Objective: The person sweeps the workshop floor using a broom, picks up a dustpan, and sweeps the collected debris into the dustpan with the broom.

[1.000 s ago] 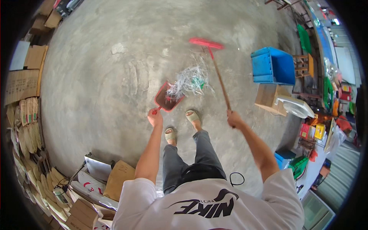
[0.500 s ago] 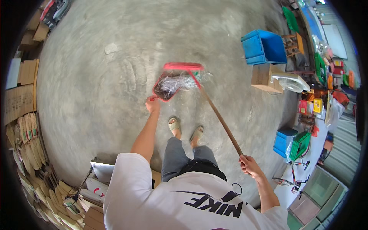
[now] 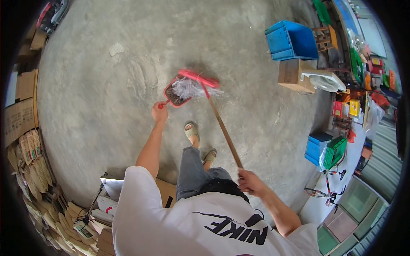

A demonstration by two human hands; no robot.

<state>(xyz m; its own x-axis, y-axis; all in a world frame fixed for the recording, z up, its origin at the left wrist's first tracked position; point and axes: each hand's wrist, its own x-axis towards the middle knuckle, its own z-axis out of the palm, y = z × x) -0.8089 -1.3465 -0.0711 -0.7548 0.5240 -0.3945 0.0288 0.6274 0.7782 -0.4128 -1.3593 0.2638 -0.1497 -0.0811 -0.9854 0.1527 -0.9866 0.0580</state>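
Observation:
My left hand [image 3: 159, 112] grips the short red handle of a dustpan [image 3: 167, 88], which rests low over the concrete floor with its dark inside facing up. A pile of clear, crinkled plastic scraps [image 3: 188, 88] lies in the pan and spills past its right side. Closed round the wooden stick, my right hand [image 3: 250, 182] holds a broom [image 3: 224, 131]. Its red head lies slanted along the far side of the scraps, touching them. Part of the pan is hidden under the scraps.
To the right stand a blue crate [image 3: 282, 42], a cardboard box [image 3: 294, 76] and a white fan [image 3: 323, 81]. Farther down are a green crate [image 3: 335, 152] and a small bicycle [image 3: 329, 187]. Cardboard [image 3: 21, 121] and stacked paper sacks [image 3: 34, 170] line the left.
The broom head has turned slantwise and moved left and nearer, drawing scraps toward the pan. My right hand has come inward to the left. Pan and left hand have shifted slightly left.

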